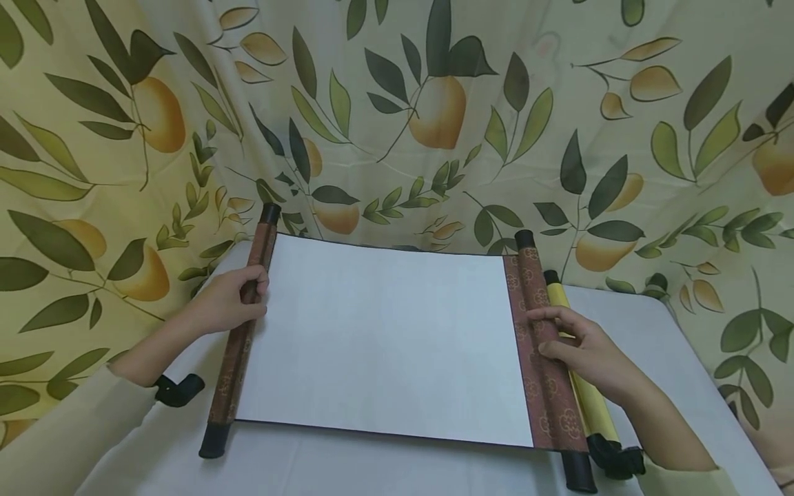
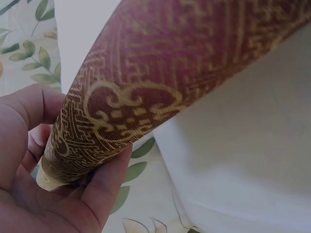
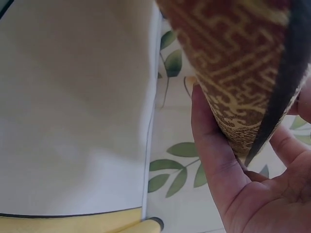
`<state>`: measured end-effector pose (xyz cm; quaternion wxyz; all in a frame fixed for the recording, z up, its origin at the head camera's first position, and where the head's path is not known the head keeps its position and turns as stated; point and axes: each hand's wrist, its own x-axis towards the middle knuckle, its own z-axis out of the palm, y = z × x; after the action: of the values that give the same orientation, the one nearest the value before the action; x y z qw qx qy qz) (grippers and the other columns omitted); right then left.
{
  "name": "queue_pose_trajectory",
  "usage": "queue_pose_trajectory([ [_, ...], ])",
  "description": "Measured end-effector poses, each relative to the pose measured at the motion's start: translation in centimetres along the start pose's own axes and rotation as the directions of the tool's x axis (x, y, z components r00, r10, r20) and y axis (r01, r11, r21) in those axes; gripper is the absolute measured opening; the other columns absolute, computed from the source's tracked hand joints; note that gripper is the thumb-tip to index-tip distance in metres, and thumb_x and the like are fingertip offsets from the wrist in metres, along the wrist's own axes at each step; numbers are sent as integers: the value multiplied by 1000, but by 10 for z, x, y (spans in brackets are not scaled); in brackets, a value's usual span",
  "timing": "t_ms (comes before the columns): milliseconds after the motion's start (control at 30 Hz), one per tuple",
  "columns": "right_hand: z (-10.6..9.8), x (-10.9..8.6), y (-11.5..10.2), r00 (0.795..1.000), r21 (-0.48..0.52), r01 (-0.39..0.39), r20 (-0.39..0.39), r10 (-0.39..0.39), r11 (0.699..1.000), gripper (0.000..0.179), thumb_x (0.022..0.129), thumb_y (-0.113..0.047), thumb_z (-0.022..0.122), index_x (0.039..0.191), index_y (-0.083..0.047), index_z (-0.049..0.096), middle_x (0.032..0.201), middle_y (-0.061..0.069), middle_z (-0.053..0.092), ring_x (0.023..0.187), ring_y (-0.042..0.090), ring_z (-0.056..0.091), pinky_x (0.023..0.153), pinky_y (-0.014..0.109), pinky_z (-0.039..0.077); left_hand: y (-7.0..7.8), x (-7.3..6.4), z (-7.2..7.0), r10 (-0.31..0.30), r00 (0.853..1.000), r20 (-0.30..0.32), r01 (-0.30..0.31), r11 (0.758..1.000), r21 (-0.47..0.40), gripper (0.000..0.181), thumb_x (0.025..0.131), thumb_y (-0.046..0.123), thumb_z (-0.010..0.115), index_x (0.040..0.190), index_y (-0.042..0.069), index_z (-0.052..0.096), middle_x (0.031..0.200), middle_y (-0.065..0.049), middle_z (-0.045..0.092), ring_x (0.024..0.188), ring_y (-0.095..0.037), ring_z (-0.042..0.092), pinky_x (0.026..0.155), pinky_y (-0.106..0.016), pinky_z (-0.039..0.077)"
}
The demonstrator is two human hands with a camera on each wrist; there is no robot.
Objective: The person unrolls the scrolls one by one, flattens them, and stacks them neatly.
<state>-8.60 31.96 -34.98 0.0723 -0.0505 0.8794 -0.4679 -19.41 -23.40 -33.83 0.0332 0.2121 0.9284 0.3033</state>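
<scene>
A hanging scroll with blank white paper (image 1: 391,344) is spread between two rollers covered in red-brown patterned brocade, each with black end knobs. My left hand (image 1: 228,300) grips the left roller (image 1: 232,365) around its middle, fingers curled over it. On the other side, my right hand (image 1: 583,348) holds the right roller (image 1: 566,406) between thumb and fingers. Gold-patterned brocade (image 2: 131,97) fills much of the left wrist view, with the left hand (image 2: 68,199) curled about its lower end. The right wrist view shows brocade (image 3: 233,63) between the thumb and fingers of the right hand (image 3: 252,194).
A yellow rolled scroll (image 1: 598,410) with a dark end lies on the white table (image 1: 645,344), just right of the right roller. Behind the table hangs a curtain (image 1: 384,186) printed with fruit and leaves. Black bands (image 1: 178,390) are on both wrists.
</scene>
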Motion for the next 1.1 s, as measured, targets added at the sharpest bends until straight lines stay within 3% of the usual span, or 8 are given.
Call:
queue_pose_trajectory([
  [367,0,-2,2,1000,-1,2,0,-2,1000,46,97,-10,61,142,-10,47,150,23,33,119,43,53,79,36,53,0,-1,-5,-39,999,-7,39,999,-25,19,84,2,66,89,10,50,77,-5,46,65,-19,43,53,-30,35],
  [600,0,-1,2,1000,-6,0,-1,0,1000,46,98,-10,60,141,-11,47,151,22,32,120,44,53,80,39,53,-4,2,-4,-36,999,1,36,999,-24,27,84,6,74,92,11,49,81,-6,48,65,-18,43,52,-31,36],
  [700,-2,-1,3,1000,-4,3,-1,-3,1000,46,98,-11,60,141,-10,47,152,23,32,121,45,52,81,39,53,-6,4,-5,-37,999,-7,37,999,-23,26,84,3,72,92,11,48,80,-6,48,63,-18,43,52,-30,36],
  [833,-4,-2,6,1000,-6,-8,-3,8,1000,46,98,-11,60,142,-10,47,151,22,31,120,43,52,80,37,53,-9,5,-7,-38,999,-21,38,999,-24,24,84,1,68,92,10,47,74,-4,45,61,-17,43,51,-29,35],
  [1100,-6,-6,9,1000,13,-6,-2,6,1000,48,97,-9,61,143,-9,46,152,23,30,113,36,54,75,34,55,-13,5,-8,-22,999,-38,21,999,-38,20,86,3,66,91,9,48,78,-5,47,66,-17,44,52,-29,37],
])
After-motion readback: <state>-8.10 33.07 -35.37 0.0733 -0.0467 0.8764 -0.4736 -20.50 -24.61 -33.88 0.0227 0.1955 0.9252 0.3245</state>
